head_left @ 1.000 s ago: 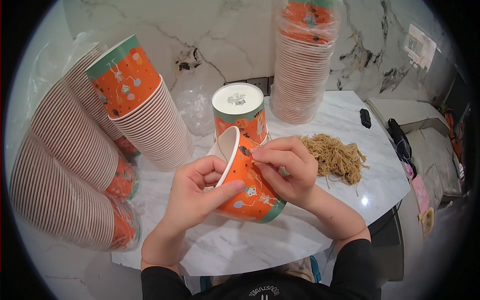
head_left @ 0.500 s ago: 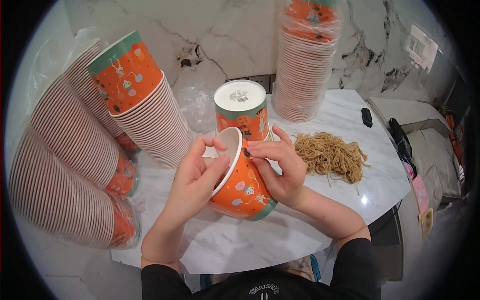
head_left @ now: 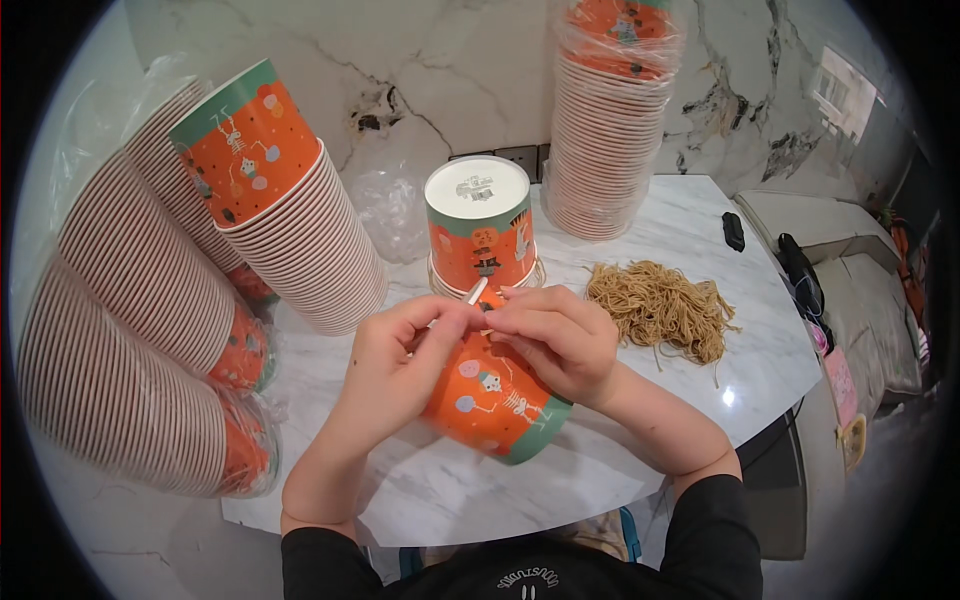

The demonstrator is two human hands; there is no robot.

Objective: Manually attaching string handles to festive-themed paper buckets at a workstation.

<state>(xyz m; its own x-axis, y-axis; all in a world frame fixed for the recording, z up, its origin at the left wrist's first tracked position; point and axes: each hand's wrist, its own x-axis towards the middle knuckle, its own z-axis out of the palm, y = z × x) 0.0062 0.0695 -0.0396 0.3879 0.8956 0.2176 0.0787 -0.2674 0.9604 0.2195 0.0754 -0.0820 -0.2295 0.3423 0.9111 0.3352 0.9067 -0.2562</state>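
Observation:
An orange paper bucket (head_left: 490,385) with a green band at its base and small cartoon figures lies tilted between my hands above the table, its white rim turned away from me. My left hand (head_left: 405,355) is closed on the rim, thumb outside and fingers over the edge. Against the bucket's wall, just below the rim, my right hand (head_left: 560,340) has its fingers bent and pinched close to my left thumb. Whatever sits between those right fingertips is hidden. Just beyond stands an upside-down bucket (head_left: 480,225) with tan cord showing around its lower rim.
A loose heap of tan cord (head_left: 660,310) lies right of my hands. Tall stacks of nested buckets (head_left: 300,240) stand at the left, several in clear plastic. Another wrapped stack (head_left: 608,140) rises at the back. A small black object (head_left: 733,232) rests near the table's right edge.
The bucket has turned so its opening faces away and its green base has swung down and right. My fingertips have come together at the rim.

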